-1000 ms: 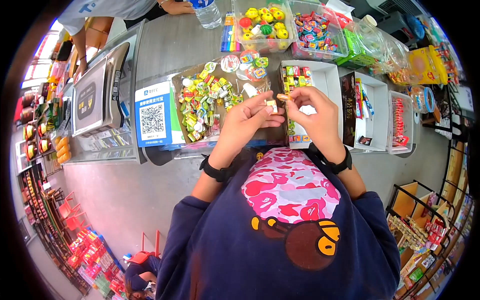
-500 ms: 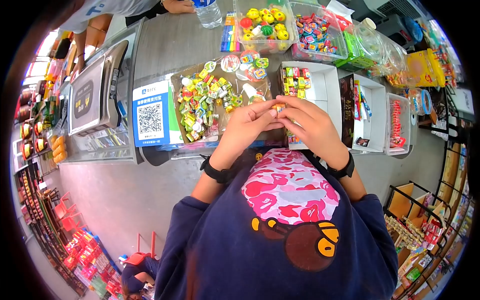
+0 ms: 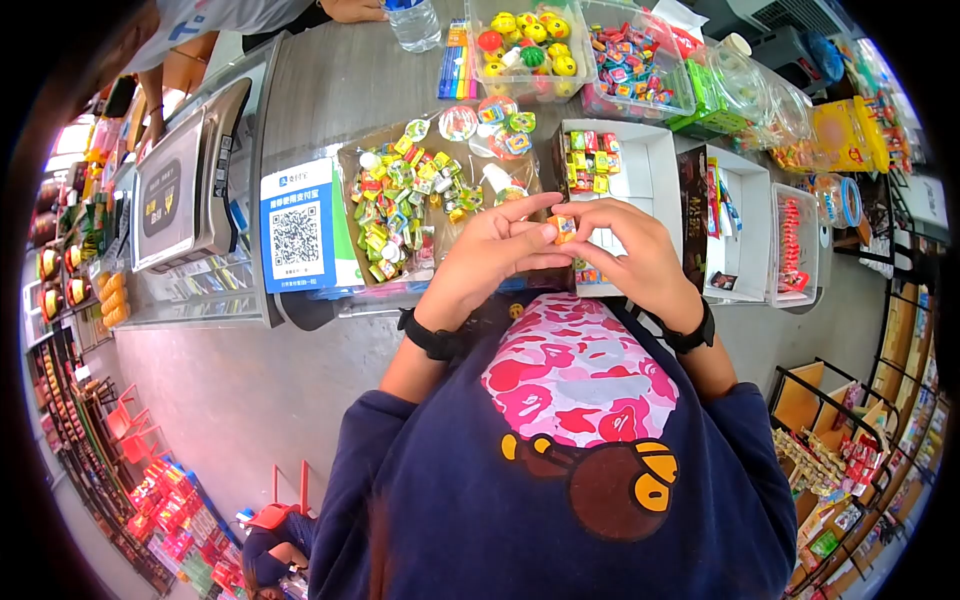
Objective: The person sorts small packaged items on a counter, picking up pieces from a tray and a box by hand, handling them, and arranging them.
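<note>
A moment ago my two hands were a little apart, each with a small piece at the fingers; now they have come together at one orange piece [image 3: 565, 229]. The right hand [image 3: 645, 250] pinches it between thumb and finger, and the left hand [image 3: 490, 245] is half closed, its thumb tip against the near side of it. So I judge that both hands are now busy with this same piece, and it is not yet put down. The second piece I do not see any more; maybe the fingers cover it, I cannot tell. The orange piece is held above the left edge of the white box [image 3: 655, 190], with the candy pile [image 3: 405, 200] on the left side, well apart from the fingertips
</note>
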The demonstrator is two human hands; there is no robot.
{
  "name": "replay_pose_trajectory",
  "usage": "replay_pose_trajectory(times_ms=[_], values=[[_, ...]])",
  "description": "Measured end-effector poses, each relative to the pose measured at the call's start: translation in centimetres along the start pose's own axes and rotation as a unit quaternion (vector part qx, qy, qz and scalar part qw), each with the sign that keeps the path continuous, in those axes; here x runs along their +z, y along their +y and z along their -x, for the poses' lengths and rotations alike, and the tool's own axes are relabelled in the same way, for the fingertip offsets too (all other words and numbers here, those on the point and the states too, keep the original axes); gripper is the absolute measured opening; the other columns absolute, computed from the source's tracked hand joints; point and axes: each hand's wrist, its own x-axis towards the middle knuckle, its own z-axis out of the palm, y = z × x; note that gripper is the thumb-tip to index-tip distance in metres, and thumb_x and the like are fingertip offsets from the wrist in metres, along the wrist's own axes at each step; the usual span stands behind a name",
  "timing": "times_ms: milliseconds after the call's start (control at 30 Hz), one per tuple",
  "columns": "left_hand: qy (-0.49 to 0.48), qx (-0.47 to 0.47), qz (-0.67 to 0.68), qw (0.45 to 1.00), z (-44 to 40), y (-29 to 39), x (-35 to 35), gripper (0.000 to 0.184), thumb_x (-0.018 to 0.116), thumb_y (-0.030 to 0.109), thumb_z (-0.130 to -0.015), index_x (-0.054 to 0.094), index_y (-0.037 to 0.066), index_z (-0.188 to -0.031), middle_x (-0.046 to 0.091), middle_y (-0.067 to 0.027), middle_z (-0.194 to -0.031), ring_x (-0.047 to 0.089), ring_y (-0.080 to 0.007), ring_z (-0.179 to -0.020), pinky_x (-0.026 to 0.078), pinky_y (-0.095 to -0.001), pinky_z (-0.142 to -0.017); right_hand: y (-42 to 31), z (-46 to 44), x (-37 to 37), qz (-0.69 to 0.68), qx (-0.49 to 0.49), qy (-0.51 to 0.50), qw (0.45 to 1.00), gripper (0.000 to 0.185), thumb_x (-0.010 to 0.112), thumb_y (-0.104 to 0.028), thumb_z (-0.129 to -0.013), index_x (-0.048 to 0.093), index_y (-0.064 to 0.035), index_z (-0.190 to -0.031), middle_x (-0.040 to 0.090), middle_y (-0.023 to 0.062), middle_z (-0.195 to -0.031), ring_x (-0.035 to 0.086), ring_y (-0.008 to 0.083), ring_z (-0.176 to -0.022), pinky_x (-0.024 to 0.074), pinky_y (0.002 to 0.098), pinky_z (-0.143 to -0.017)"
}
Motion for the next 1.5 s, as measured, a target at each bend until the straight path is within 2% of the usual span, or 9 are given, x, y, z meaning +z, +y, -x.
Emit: replay_pose_trajectory(times_ms=[67, 133, 267, 467, 600, 733, 800, 967, 1500], values=[[-0.017, 0.004, 0.038, 0.999, 0.0, -0.2, -0.3, 0.057, 0.06, 0.012, -0.094, 0.034, -0.004, -0.142, 0.057, -0.0156, -0.127, 0.063, -0.0225, -0.109, 0.053, -0.0356, -0.096, -0.2, 0.0, 0.1, -0.017, 0.006, 0.012, 1.0, 0.023, 0.072, -0.005, -0.079, 0.059, -0.0038, -0.098, 0.068, 0.0105, -0.103, 0.064, 0.0284, -0.091, 0.0506, 0.037, -0.083], [-0.036, 0.008, 0.077, 0.996, -0.1, -0.6, -0.5, 0.058, 0.062, 0.012, -0.093, 0.034, -0.004, -0.142, 0.055, -0.0147, -0.13, 0.062, -0.0223, -0.111, 0.052, -0.0356, -0.098, -0.5, 0.0, 0.3, -0.071, 0.039, 0.023, 0.996, 0.018, 0.073, -0.002, -0.078, 0.056, -0.0025, -0.085, 0.068, 0.0123, -0.111, 0.065, 0.0268, -0.099, 0.0498, 0.0341, -0.087], [-0.062, 0.019, 0.103, 0.993, -0.3, -1.2, -1.1, 0.06, 0.066, 0.013, -0.091, 0.037, -0.004, -0.141, 0.054, -0.0125, -0.131, 0.058, -0.021, -0.116, 0.051, -0.0354, -0.099, -0.6, -0.2, 0.0, -0.075, 0.032, 0.007, 0.997, 0.019, 0.074, -0.002, -0.078, 0.058, -0.0031, -0.088, 0.068, 0.012, -0.109, 0.064, 0.0279, -0.098, 0.0496, 0.0354, -0.089], [-0.045, -0.014, 0.074, 0.996, -0.9, -1.6, -1.2, 0.061, 0.065, 0.015, -0.092, 0.036, -0.004, -0.141, 0.058, -0.0125, -0.126, 0.06, -0.0201, -0.112, 0.051, -0.0347, -0.098, -1.2, -0.3, -0.6, 0.047, 0.011, -0.037, 0.998, 0.024, 0.075, -0.003, -0.076, 0.058, -0.0028, -0.094, 0.065, 0.0084, -0.089, 0.064, 0.0287, -0.091, 0.0515, 0.0379, -0.084], [0.014, -0.018, -0.02, 1.0, -1.3, -1.7, -0.2, 0.058, 0.057, 0.021, -0.097, 0.033, -0.007, -0.142, 0.059, -0.0168, -0.125, 0.062, -0.0226, -0.109, 0.05, -0.0349, -0.098, 0.9, -0.6, -1.6, 0.052, 0.014, -0.047, 0.997, 0.024, 0.071, -0.01, -0.08, 0.057, -0.0048, -0.098, 0.062, 0.0102, -0.088, 0.062, 0.0301, -0.084, 0.05, 0.0387, -0.073], [0.043, 0.018, -0.088, 0.995, -1.3, -2.4, -0.7, 0.056, 0.051, 0.023, -0.1, 0.031, -0.006, -0.143, 0.06, -0.0208, -0.123, 0.062, -0.0255, -0.109, 0.05, -0.0349, -0.096, 5.4, -1.2, -4.9, 0.155, 0.131, -0.017, 0.979, 0.024, 0.07, -0.01, -0.079, 0.057, -0.0024, -0.098, 0.065, 0.014, -0.09, 0.064, 0.0332, -0.085, 0.0505, 0.0416, -0.073], [0.035, 0.017, -0.085, 0.996, -1.0, -2.7, -1.1, 0.055, 0.051, 0.023, -0.1, 0.032, -0.006, -0.143, 0.06, -0.0209, -0.123, 0.062, -0.0255, -0.109, 0.05, -0.0349, -0.096, 7.2, -0.9, -5.3, 0.272, 0.132, -0.093, 0.949, 0.026, 0.07, -0.013, -0.08, 0.057, -0.0013, -0.099, 0.068, 0.0172, -0.095, 0.066, 0.0348, -0.085, 0.0522, 0.041, -0.074], [0.031, 0.022, -0.068, 0.997, -0.4, -3.1, -1.7, 0.051, 0.052, 0.021, -0.1, 0.036, -0.004, -0.141, 0.061, -0.0196, -0.122, 0.063, -0.0243, -0.108, 0.049, -0.035, -0.097, 9.1, -1.3, -5.4, 0.302, 0.127, -0.128, 0.936, 0.027, 0.069, -0.013, -0.078, 0.062, -0.0022, -0.101, 0.067, 0.0183, -0.087, 0.066, 0.036, -0.083, 0.0519, 0.0421, -0.074], [0.02, 0.048, -0.041, 0.998, 0.2, -3.4, -3.3, 0.046, 0.051, 0.015, -0.099, 0.039, -0.005, -0.139, 0.061, -0.0204, -0.122, 0.062, -0.0257, -0.11, 0.049, -0.0338, -0.097, 8.6, -0.6, -3.3, 0.314, 0.17, -0.138, 0.924, 0.031, 0.069, -0.009, -0.077, 0.051, -0.0003, -0.1, 0.063, 0.0238, -0.081, 0.061, 0.0433, -0.08, 0.0477, 0.0498, -0.069]])
